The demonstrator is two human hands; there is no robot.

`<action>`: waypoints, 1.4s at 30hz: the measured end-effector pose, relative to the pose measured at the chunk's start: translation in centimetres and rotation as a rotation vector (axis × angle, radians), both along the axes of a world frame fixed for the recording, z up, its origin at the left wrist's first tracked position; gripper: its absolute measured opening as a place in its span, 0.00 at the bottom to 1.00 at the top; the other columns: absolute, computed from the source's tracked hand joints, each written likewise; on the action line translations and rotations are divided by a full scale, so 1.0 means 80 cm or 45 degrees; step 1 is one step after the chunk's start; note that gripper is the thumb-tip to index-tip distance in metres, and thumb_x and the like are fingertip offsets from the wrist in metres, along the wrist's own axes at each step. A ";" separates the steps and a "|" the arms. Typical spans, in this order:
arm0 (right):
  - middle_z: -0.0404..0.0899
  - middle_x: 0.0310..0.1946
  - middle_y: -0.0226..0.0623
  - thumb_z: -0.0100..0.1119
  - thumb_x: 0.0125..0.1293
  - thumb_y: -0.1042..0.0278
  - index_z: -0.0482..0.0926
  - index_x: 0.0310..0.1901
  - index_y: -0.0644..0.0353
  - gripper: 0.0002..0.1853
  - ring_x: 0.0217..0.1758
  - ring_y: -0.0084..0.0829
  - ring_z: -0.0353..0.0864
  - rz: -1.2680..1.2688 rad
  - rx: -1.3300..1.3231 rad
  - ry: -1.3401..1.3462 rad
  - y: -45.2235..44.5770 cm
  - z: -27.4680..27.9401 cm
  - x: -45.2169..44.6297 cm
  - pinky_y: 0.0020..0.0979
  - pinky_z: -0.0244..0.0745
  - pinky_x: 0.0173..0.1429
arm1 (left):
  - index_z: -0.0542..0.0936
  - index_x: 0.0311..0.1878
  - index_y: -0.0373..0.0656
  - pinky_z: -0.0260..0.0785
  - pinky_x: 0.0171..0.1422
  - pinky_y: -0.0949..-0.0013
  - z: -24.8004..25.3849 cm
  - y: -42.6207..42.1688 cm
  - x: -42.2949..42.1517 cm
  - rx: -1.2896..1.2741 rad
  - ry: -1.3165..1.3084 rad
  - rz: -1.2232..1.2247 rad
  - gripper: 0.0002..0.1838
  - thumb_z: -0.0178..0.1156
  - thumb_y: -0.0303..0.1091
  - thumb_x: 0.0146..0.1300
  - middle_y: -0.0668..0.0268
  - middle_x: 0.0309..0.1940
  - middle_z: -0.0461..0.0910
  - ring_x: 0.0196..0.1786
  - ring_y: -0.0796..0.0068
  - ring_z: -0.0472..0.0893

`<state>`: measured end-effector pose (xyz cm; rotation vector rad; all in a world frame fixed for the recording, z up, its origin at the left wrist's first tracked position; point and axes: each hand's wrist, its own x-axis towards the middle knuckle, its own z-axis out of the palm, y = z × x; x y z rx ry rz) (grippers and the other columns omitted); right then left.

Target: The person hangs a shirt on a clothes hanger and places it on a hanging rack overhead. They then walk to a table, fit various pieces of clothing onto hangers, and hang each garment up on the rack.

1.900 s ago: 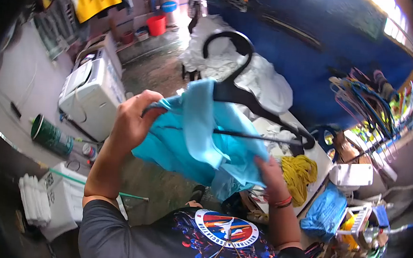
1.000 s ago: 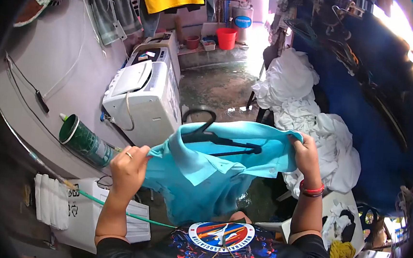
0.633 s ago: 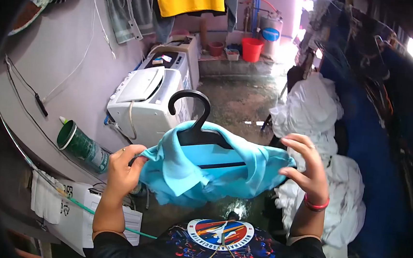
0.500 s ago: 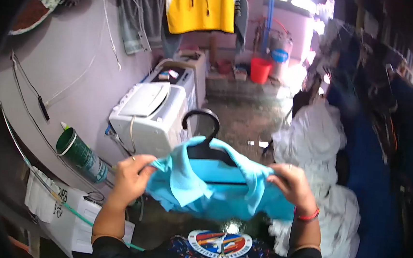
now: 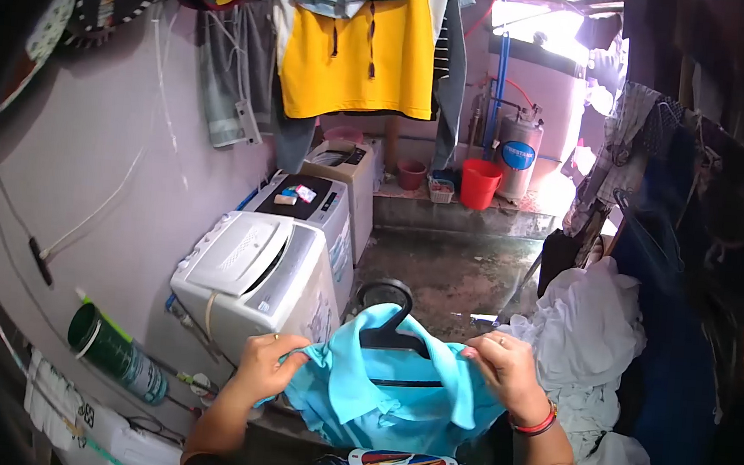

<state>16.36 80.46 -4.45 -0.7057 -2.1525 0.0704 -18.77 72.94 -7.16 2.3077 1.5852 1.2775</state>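
A light blue collared shirt [image 5: 393, 413] hangs on a black hanger [image 5: 388, 334], whose hook stands up out of the collar and whose lower bar shows inside the neck opening. My left hand [image 5: 267, 368] pinches the shirt at its left shoulder. On the other side, my right hand [image 5: 509, 374], with a red band at the wrist, has thumb and fingers closed on the right shoulder. The lower part of the shirt is hidden below, near my chest.
White washing machines [image 5: 256, 267] line the left wall, with a green bucket [image 5: 113, 352] nearer me. White cloth [image 5: 587, 328] is heaped at the right. Yellow clothing [image 5: 359, 61] hangs ahead. A red bucket [image 5: 480, 185] stands at the back beside a metal tank [image 5: 518, 157].
The hanger is now inside the shirt, upright at the collar. My right hand opened off the shoulder, then closed on it again. The view has tilted up toward the back wall.
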 end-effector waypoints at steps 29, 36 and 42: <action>0.80 0.28 0.44 0.66 0.56 0.68 0.78 0.39 0.61 0.11 0.30 0.43 0.82 -0.137 -0.136 -0.129 0.656 -0.028 0.186 0.37 0.75 0.32 | 0.80 0.46 0.38 0.69 0.50 0.60 -0.010 0.714 0.084 0.320 0.307 -0.015 0.22 0.66 0.45 0.55 0.57 0.40 0.80 0.46 0.57 0.78; 0.82 0.30 0.36 0.61 0.61 0.61 0.78 0.41 0.54 0.10 0.29 0.39 0.82 -0.010 -0.140 -0.196 0.807 -0.088 0.141 0.36 0.76 0.29 | 0.78 0.50 0.40 0.68 0.55 0.61 -0.097 0.873 0.091 -0.535 -0.063 0.058 0.22 0.67 0.41 0.56 0.53 0.48 0.78 0.52 0.56 0.77; 0.83 0.30 0.38 0.61 0.61 0.59 0.80 0.42 0.53 0.11 0.30 0.40 0.83 -0.123 -0.206 -0.240 0.941 -0.087 0.128 0.36 0.77 0.29 | 0.76 0.55 0.39 0.69 0.57 0.61 -0.064 1.031 0.092 -0.450 -0.216 -0.385 0.23 0.66 0.38 0.57 0.53 0.51 0.78 0.55 0.61 0.78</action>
